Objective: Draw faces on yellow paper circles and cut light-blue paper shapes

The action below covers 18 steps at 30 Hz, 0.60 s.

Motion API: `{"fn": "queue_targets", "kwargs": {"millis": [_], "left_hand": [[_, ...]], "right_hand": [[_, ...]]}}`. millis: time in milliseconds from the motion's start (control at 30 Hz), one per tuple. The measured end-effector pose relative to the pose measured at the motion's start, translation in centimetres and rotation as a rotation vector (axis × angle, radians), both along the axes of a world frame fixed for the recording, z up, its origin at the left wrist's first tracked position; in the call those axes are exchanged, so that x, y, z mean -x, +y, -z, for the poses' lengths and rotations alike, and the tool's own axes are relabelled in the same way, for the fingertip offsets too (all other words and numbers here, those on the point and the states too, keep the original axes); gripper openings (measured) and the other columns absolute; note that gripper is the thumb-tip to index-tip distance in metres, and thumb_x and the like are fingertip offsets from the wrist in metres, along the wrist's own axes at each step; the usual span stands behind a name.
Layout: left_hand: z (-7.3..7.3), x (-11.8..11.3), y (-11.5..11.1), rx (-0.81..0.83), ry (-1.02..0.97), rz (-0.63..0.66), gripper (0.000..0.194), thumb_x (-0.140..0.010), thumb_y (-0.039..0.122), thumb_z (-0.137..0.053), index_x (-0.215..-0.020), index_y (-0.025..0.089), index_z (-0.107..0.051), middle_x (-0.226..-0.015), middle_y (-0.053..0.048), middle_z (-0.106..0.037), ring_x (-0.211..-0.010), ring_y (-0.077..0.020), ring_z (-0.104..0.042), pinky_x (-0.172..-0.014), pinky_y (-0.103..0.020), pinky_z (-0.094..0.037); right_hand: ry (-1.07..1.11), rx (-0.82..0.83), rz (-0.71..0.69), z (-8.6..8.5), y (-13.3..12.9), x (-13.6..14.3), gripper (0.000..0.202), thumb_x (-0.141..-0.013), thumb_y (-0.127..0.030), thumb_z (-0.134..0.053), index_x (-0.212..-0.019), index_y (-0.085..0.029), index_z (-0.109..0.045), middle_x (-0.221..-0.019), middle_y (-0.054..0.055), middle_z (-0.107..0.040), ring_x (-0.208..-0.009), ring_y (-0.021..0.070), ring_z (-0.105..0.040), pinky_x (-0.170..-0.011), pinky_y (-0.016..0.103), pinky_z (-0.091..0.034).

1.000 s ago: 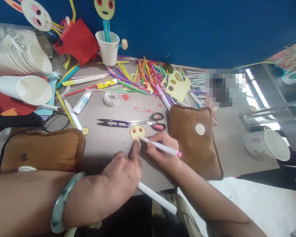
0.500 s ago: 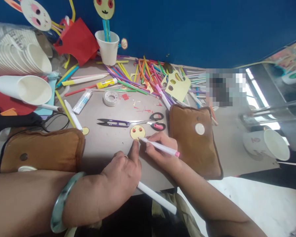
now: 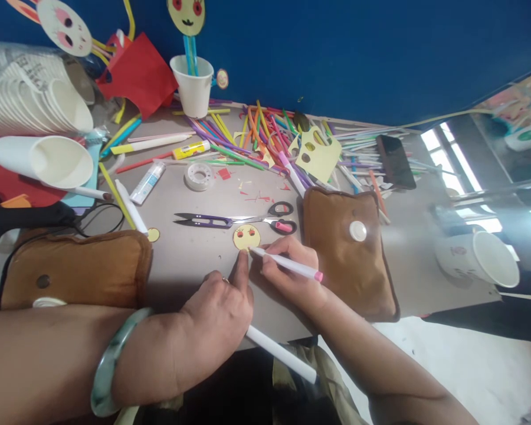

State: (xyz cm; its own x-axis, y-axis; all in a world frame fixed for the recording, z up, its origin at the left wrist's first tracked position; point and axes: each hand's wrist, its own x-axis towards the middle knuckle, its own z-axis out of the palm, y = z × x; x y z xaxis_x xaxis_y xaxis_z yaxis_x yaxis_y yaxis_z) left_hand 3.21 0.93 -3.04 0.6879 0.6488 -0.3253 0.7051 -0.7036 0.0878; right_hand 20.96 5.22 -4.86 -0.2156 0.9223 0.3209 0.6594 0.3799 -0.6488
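A small round yellow paper face (image 3: 246, 237) with reddish eyes and lashes lies on the grey table. My left hand (image 3: 219, 319) presses its lower edge with the index finger, the other fingers curled; a white marker (image 3: 283, 355) sticks out from under this hand. Pinched in my right hand (image 3: 294, 268) is a white pen with a pink end (image 3: 298, 268), its tip at the lower part of the face. Scissors with black handles (image 3: 282, 217) and dark thread snips (image 3: 203, 221) lie just above the face.
Brown pouches (image 3: 345, 254) flank my hands. Behind are a tape roll (image 3: 199, 176), a glue stick (image 3: 191, 149), many coloured pipe cleaners and a white cup (image 3: 193, 88). A phone (image 3: 396, 161) lies at the back right, a paper cup (image 3: 478, 257) at the right edge.
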Motion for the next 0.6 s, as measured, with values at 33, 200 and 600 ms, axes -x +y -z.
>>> {"fn": "queue_targets", "kwargs": {"millis": [33, 200, 600], "left_hand": [[0.01, 0.01, -0.01, -0.001, 0.0, -0.003, 0.043, -0.082, 0.017, -0.061, -0.125, 0.009, -0.062, -0.153, -0.032, -0.034, -0.076, -0.0227, -0.069, -0.07, -0.036, -0.047], [0.33, 0.01, -0.19, -0.011, 0.013, 0.006, 0.044, -0.082, 0.017, -0.061, -0.125, 0.009, -0.062, -0.152, -0.033, -0.034, -0.076, -0.0231, -0.069, -0.071, -0.037, -0.047], [0.25, 0.12, -0.22, -0.025, -0.002, -0.001, 0.041, -0.083, 0.016, -0.06, -0.123, 0.01, -0.062, -0.153, -0.031, -0.033, -0.075, -0.0225, -0.068, -0.067, -0.036, -0.046]], "right_hand": [[0.0, -0.001, 0.004, 0.02, -0.01, 0.01, 0.009, -0.075, -0.017, -0.059, -0.071, -0.023, -0.055, -0.06, -0.003, -0.068, -0.051, 0.0117, -0.063, -0.047, 0.022, -0.049], [0.001, 0.035, 0.037, 0.03, -0.01, 0.07, 0.009, -0.075, -0.018, -0.058, -0.069, -0.023, -0.054, -0.059, -0.003, -0.067, -0.051, 0.0121, -0.063, -0.048, 0.022, -0.049], [0.037, 0.007, 0.032, -0.31, 0.06, -0.05, 0.011, -0.075, -0.017, -0.058, -0.07, -0.024, -0.051, -0.064, -0.002, -0.071, -0.054, 0.0132, -0.067, -0.048, 0.022, -0.05]]}}
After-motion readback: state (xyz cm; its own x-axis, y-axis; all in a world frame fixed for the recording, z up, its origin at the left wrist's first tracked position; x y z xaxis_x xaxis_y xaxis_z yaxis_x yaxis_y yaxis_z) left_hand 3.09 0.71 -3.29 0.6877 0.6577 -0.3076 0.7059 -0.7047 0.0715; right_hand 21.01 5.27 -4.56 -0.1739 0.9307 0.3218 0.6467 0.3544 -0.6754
